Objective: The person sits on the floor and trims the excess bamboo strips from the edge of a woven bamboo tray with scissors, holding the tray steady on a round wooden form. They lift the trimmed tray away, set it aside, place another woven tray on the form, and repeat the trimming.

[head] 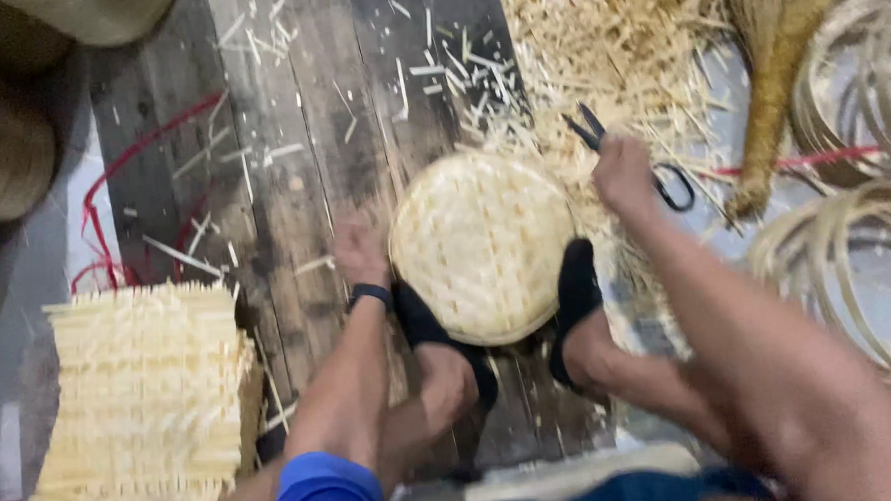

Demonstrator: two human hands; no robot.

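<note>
A round woven bamboo basket (pixel 482 244) lies bottom up on dark wooden planks (pixel 291 157), clamped between my two feet in black socks. My left hand (pixel 360 252) is blurred, just left of the basket's rim, and I cannot tell whether it grips anything. A dark band sits on that wrist. My right hand (pixel 624 173) is above the basket's right edge, closed on black scissors (pixel 634 157) whose blades point up and left.
A heap of pale bamboo trimmings (pixel 597 43) lies behind the basket. A stack of square woven mats (pixel 146 394) sits at the lower left. Coiled bamboo hoops (pixel 860 232) and a straw broom (pixel 773 76) are at the right. Red cord (pixel 98 196) trails at the left.
</note>
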